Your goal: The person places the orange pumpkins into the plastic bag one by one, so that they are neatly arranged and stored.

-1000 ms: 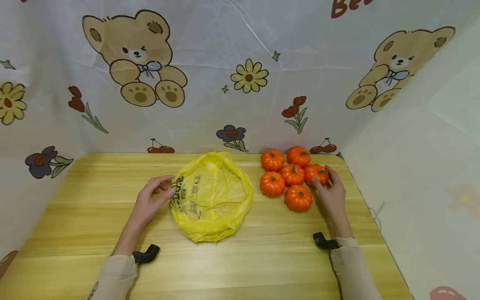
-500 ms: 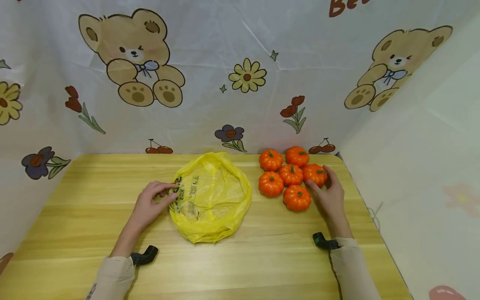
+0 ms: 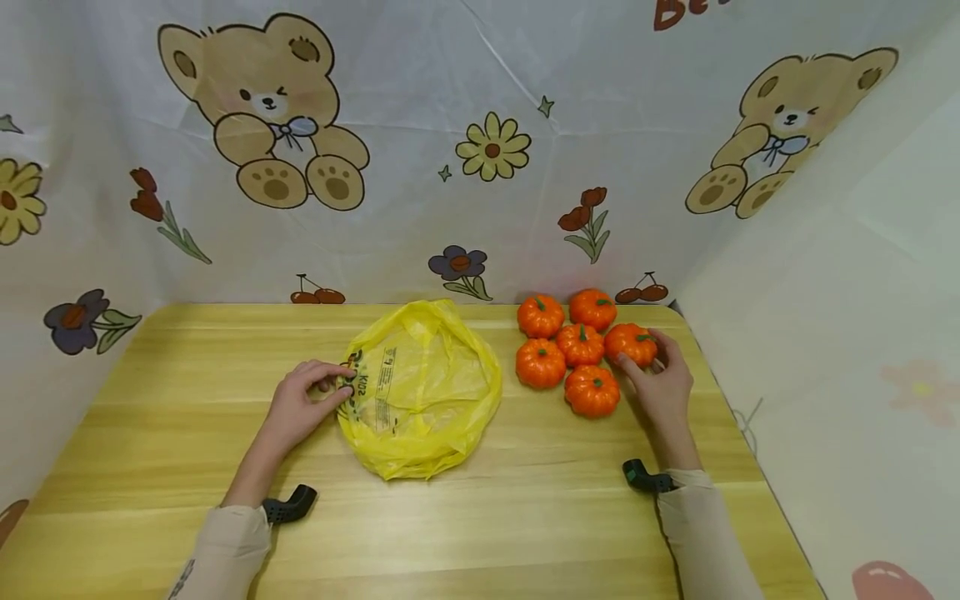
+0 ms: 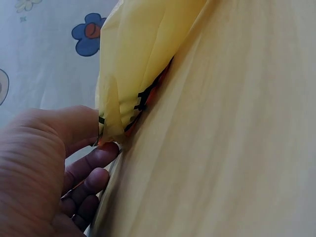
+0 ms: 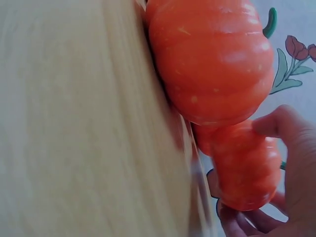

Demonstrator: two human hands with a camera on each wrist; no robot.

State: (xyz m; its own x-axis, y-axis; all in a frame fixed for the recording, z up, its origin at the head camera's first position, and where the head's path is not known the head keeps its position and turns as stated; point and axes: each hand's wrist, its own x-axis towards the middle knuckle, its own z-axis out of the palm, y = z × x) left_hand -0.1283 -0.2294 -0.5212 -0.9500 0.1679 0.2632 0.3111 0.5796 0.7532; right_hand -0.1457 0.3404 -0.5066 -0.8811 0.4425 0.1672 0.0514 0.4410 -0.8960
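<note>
A yellow plastic bag (image 3: 427, 383) lies on the table, its rim spread in a rough ring. My left hand (image 3: 303, 404) pinches the bag's left edge between thumb and forefinger, and the left wrist view shows the yellow film (image 4: 133, 64) caught at the fingertips. Several small orange toy pumpkins with green stems, such as this front one (image 3: 592, 392), sit grouped right of the bag. Around the rightmost pumpkin (image 3: 628, 343) my right hand (image 3: 663, 383) curls its thumb and fingers. In the right wrist view, a nearer pumpkin (image 5: 212, 59) partly covers the gripped pumpkin (image 5: 247, 168).
The wood-grain table (image 3: 480, 533) ends at the back against a white cloth (image 3: 405, 83) printed with bears and flowers. A pale wall covering (image 3: 840, 333) runs along the right side. Each wrist carries a black camera mount, such as the left camera mount (image 3: 292, 506).
My left hand has moved right onto the bag's edge and pinched it. The right hand's thumb has slid lower on the rightmost pumpkin, which stays in place among the others.
</note>
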